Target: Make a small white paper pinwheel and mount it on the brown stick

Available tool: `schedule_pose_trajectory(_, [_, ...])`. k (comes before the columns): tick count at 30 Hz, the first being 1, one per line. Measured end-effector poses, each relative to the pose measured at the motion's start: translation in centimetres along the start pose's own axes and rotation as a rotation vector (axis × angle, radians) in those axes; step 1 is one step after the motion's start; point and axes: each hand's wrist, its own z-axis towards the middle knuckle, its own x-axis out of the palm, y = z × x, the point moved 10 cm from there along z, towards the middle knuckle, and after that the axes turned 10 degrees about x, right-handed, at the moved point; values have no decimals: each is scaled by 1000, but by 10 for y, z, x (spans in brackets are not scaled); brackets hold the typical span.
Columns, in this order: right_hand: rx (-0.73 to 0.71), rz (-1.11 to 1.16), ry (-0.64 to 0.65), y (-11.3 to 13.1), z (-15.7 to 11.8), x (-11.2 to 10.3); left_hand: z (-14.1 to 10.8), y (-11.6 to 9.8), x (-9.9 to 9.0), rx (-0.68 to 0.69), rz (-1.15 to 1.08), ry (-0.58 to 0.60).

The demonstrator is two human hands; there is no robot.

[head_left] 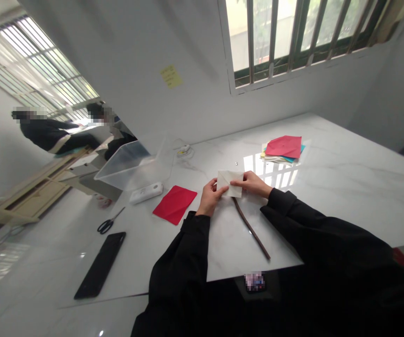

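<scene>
A small cream-coloured square of folded paper [230, 178] is held up between both hands over the white table. My left hand [209, 196] pinches its left side, with the thumb on the front. On the right side, my right hand [254, 183] grips the same paper between thumb and fingers. Below the paper, a thin brown stick [249, 227] lies slanting on the tabletop, its upper end at the paper's lower edge. A red paper square [175, 205] rests flat to the left of my left hand.
Scissors [107, 223], a long black object [100, 266], a white power strip [147, 192] and a clear plastic bin [128, 164] are on the left. A coloured paper stack [283, 149] lies at the back right. Two people sit beyond the table at far left.
</scene>
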Motion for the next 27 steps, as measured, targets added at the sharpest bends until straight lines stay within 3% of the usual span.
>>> schedule_pose_trajectory(10, [2, 201, -12, 8, -7, 2, -1, 0, -5, 13, -35, -144])
schedule_pose_trajectory(20, [-3, 227, 2, 8, -8, 2, 0, -1, 3, 30, -82, -113])
schedule_pose_trajectory(27, [-69, 125, -1, 11, -8, 3, -2, -3, 4, 31, -60, -114])
